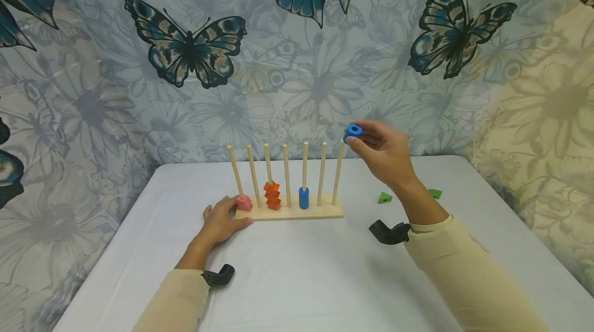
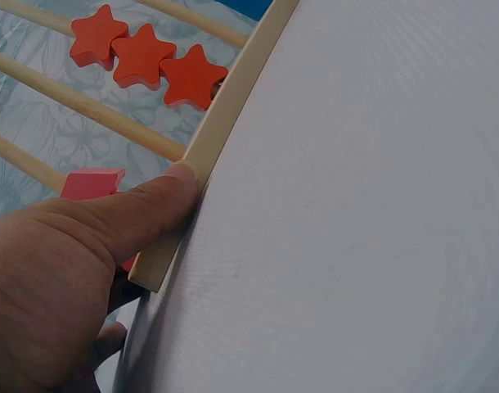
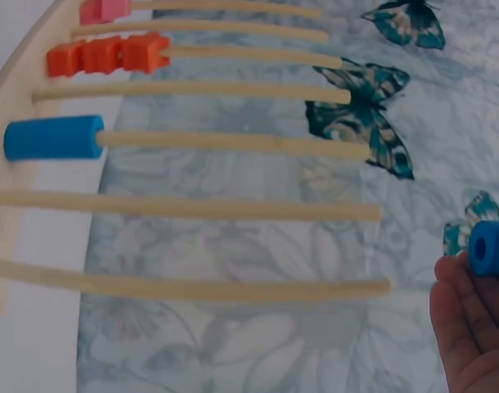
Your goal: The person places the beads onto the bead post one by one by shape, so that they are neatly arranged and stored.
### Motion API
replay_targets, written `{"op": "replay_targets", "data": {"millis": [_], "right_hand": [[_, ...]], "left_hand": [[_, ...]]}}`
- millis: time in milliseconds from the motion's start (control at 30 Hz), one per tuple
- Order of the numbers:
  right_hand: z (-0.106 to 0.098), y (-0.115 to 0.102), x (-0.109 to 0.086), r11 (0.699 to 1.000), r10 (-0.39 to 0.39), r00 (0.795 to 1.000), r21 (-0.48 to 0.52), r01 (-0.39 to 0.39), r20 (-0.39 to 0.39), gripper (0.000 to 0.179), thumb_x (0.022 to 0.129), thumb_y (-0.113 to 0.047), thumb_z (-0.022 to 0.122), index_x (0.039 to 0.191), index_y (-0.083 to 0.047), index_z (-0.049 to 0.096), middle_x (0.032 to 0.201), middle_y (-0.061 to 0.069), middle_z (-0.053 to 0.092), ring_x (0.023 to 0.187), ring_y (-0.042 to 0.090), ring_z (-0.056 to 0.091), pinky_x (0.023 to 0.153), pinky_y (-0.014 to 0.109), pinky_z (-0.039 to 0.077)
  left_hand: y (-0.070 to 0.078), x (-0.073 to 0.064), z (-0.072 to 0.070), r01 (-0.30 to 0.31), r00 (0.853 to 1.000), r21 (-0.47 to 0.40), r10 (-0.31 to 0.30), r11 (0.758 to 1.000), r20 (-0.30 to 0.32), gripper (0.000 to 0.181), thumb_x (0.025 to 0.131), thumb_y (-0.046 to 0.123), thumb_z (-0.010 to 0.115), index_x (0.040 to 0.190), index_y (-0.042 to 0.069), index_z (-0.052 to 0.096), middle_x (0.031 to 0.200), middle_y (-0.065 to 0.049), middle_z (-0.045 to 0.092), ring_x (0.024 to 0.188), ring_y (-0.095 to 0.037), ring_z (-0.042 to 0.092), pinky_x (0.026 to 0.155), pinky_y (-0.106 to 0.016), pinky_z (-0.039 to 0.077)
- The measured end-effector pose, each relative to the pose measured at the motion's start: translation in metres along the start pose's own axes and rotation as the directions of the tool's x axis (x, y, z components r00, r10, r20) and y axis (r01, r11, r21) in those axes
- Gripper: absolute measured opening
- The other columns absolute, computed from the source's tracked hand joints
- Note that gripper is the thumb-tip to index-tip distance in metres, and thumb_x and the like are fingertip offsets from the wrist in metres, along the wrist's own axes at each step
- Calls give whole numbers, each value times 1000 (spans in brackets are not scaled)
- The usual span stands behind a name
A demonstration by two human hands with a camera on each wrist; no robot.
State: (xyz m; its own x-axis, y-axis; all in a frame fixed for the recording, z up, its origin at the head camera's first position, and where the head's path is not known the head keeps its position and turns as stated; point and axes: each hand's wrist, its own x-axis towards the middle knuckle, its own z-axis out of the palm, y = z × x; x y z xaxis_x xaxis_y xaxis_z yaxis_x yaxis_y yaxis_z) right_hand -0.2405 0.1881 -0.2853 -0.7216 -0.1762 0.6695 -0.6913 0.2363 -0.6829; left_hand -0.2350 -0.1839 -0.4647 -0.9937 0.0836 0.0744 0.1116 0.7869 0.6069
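My right hand (image 1: 382,154) pinches a blue ring-shaped bead (image 1: 352,132) between thumb and fingers, close to the top of the rightmost peg. In the right wrist view the hole of that bead faces the peg tips, apart from them. At the left end of the wooden peg stand (image 1: 297,213), my left hand (image 1: 223,223) grips the base, its thumb along the front edge. Beside those fingers a pink block (image 1: 244,203) sits on the first peg. Three orange stars (image 2: 145,56) are stacked on the third peg, and a blue cylindrical stack (image 3: 53,138) on the fifth.
Green triangular blocks lie on the white table (image 1: 297,280) to the right of the stand, one green triangle (image 1: 384,198) nearer it and another green piece (image 1: 435,194) beyond my right forearm. Behind the table hangs a butterfly-patterned cloth (image 1: 320,74).
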Motion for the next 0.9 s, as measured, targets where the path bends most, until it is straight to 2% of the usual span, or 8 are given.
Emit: {"op": "replay_targets", "data": {"millis": [167, 533, 733, 900], "right_hand": [[15, 1, 6, 1000, 23, 1000, 5, -23, 19, 29, 90, -1, 66, 118, 8, 61, 105, 17, 67, 94, 11, 65, 85, 25, 51], [44, 4, 18, 998, 56, 996, 20, -57, 65, 33, 94, -5, 63, 123, 8, 57, 111, 17, 65, 102, 27, 64, 88, 30, 49], [59, 6, 23, 994, 82, 994, 61, -87, 75, 34, 94, -5, 63, 124, 9, 57, 112, 18, 64, 103, 28, 63, 90, 32, 49], [66, 8, 25, 985, 139, 987, 96, -146, 81, 32, 94, -5, 63, 123, 8, 58, 110, 18, 65, 101, 26, 63, 89, 30, 49]], "left_hand": [[0, 0, 0, -7, 1000, -10, 7, 1000, -5, 70, 79, 36, 80, 136, 6, 53, 141, -20, 47, 138, -38, 27, 107, -61, -1], [0, 0, -1, -2, 1000, -8, 2, 1000, -12, 70, 78, 37, 80, 136, 6, 54, 140, -20, 48, 138, -38, 28, 107, -61, 0], [-1, 0, -1, 3, 1000, -5, -3, 1000, -3, 73, 79, 37, 80, 137, 4, 52, 141, -21, 47, 138, -38, 28, 107, -61, 0], [-1, 0, 0, 1, 1000, -1, -1, 1000, 3, 73, 79, 37, 80, 138, 4, 51, 141, -21, 46, 138, -38, 27, 107, -61, -1]]}}
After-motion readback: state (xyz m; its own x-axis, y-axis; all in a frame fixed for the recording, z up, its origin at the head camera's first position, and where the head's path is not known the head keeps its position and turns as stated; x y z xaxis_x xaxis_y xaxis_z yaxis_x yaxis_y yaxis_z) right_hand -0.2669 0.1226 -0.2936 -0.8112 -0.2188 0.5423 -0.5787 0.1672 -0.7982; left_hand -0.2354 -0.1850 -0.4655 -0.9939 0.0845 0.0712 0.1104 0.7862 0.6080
